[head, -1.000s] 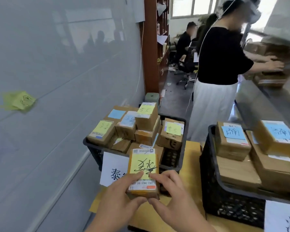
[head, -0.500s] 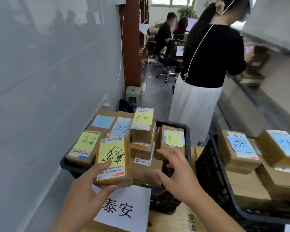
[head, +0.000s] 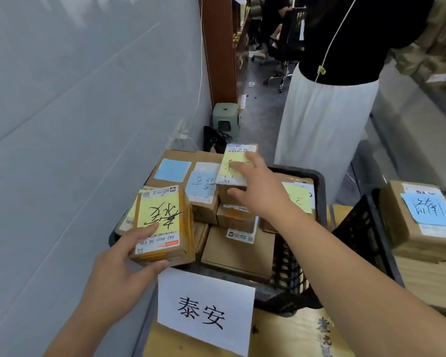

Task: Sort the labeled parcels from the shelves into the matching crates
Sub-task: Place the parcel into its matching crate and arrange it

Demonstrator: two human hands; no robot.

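My left hand (head: 124, 269) grips a small brown parcel with a yellow handwritten note (head: 162, 222) over the front left corner of the black crate (head: 319, 181). A white sign with two black characters (head: 204, 310) hangs on the crate's front. My right hand (head: 258, 189) reaches across the crate, its fingers spread over the topmost parcel with a yellow note (head: 236, 166) on the stack at the back. Several other brown parcels with yellow and blue notes fill the crate.
A second black crate (head: 355, 235) on the right holds parcels with blue notes (head: 428, 210). Both crates stand on a wooden top (head: 301, 338). A person in a black top and white skirt (head: 325, 119) stands close behind. A grey wall runs along the left; a green stool (head: 225, 117) sits on the floor.
My left hand carried the yellow-note parcel left and over the crate's front corner. My right hand let go of it and reached forward onto the top parcel of the back stack.
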